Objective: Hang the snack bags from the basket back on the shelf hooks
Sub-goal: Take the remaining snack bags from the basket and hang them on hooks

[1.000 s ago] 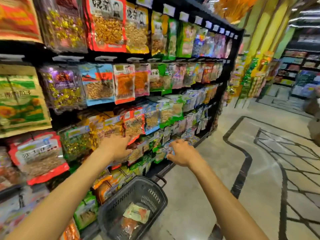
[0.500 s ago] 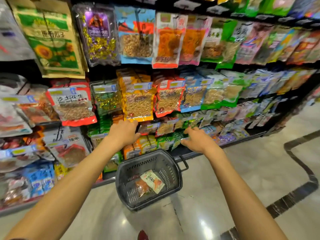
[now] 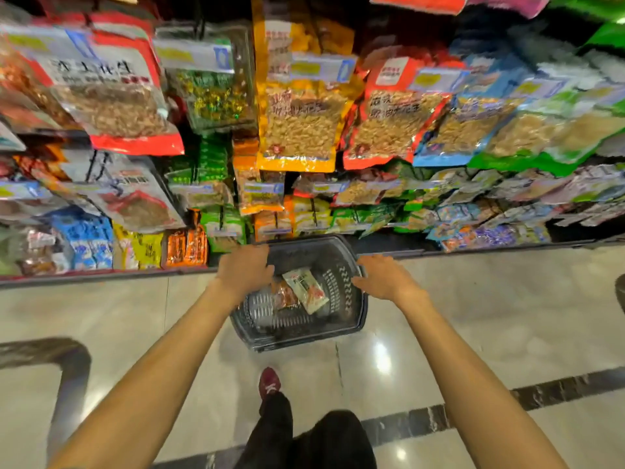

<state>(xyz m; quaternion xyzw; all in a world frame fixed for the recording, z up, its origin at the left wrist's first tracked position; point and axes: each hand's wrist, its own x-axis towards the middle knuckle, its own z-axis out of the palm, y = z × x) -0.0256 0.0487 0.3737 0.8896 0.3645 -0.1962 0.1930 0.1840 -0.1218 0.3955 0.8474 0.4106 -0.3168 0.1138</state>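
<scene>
Head cam: dark plastic basket sits on the floor below the shelf, two snack bags inside, one white, one orange. Left hand over the rim, fingers curled, pinching nothing I can see; right hand spread flat, empty.

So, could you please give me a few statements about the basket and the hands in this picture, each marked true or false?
1. The basket stands on the floor in front of the shelf. True.
2. The basket is empty. False: a white snack bag and an orange snack bag lie in it.
3. The left hand is over the basket's far left rim. True.
4. The right hand holds a bag up to a hook. False: it is empty, at the basket's right rim.
</scene>
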